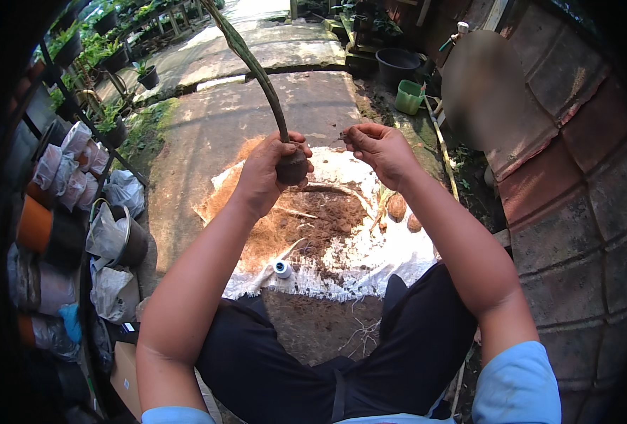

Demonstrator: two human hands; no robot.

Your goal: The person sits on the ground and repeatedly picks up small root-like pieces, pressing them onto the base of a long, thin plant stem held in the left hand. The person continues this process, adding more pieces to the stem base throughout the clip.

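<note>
My left hand grips a plant by its round, dark brown root ball, and a long green stem rises from it past the picture's top edge. To the right of it my right hand pinches a small dark scrap between thumb and fingertips, apart from the root ball. Below both hands a white woven sheet lies on the ground, bearing loose brown soil, tan fibre and a spool of thread. Round brown fibrous balls rest at its right side.
Potted plants and bagged goods on a rack line the left, with a lined bucket beside them. A green plastic container and a black basin stand at the upper right. Tiles border the right.
</note>
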